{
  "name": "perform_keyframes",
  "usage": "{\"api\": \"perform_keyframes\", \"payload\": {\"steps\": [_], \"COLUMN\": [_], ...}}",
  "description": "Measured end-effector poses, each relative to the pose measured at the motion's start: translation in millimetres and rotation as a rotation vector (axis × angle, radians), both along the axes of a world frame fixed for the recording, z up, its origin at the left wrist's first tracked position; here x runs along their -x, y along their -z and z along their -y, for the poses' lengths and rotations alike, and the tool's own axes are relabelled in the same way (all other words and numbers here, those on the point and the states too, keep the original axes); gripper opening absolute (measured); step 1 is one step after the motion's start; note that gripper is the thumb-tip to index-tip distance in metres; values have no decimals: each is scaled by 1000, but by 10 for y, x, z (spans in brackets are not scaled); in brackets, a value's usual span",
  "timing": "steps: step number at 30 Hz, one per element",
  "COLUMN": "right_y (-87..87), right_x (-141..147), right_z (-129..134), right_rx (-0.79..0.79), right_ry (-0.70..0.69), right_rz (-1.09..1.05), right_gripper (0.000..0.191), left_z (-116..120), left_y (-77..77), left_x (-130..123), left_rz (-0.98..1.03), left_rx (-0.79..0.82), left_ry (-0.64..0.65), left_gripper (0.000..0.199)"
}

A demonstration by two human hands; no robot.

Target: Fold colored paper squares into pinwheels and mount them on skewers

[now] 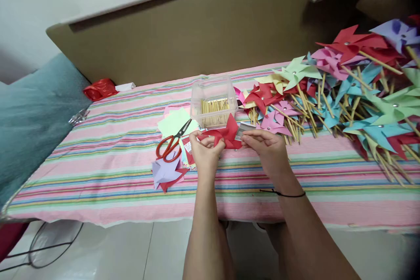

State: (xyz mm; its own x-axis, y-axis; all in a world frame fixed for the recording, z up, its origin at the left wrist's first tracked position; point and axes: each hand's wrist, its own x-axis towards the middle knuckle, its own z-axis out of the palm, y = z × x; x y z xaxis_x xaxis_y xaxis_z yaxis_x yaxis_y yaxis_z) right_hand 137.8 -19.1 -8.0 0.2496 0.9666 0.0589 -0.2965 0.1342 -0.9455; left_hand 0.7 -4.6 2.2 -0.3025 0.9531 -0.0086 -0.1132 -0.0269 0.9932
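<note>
My left hand (206,151) pinches a red paper pinwheel (226,133) between thumb and fingers, above the front of the table. My right hand (267,144) is at the pinwheel's right edge with thumb and fingertips pressed together; what they hold, if anything, is too small to make out. Behind the right fingertips is a grey item (244,127), partly hidden. Left of the left hand, scissors (173,140) with red-orange handles rest on coloured paper sheets (175,120). A folded purple paper piece (166,169) lies nearer me, over a red one.
A clear plastic box (215,116) of thin wooden sticks stands behind my hands. Many finished pinwheels (331,96) on sticks pile up at the right. A red plastic bag (100,89) and a white item (125,87) lie far left. A striped cloth (98,162) covers the table.
</note>
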Motion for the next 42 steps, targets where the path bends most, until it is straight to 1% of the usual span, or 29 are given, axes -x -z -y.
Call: {"api": "perform_keyframes", "payload": {"steps": [3, 5, 8, 10, 13, 16, 21, 30, 42], "right_y": [4, 21, 46, 57, 61, 56, 46, 21, -5], "right_x": [43, 63, 75, 75, 70, 69, 73, 81, 94], "right_z": [2, 1, 2, 3, 5, 4, -2, 6, 5], "right_rx": [-95, -146, -229, -249, -222, -244, -287, -253, -267], "right_ry": [-50, -50, -8, 34, 88, 104, 97, 65, 100], "right_rz": [161, 252, 369, 413, 423, 423, 409, 429, 476], "right_gripper": [8, 2, 9, 11, 10, 11, 10, 10, 9], "left_z": [3, 6, 10, 13, 18, 23, 35, 46, 35], "left_y": [5, 7, 2, -3, -6, -4, -9, -14, -2], "left_x": [-11, -12, -18, -28, -50, -65, -73, -71, -68], "left_rz": [-11, -4, 29, 54, 87, 103, 88, 106, 99], "left_rx": [-21, -18, -5, -11, -38, -52, -55, -66, -68], "left_ry": [59, 86, 117, 134, 147, 149, 138, 162, 167], "left_gripper": [52, 51, 51, 52, 52, 52, 51, 53, 53]}}
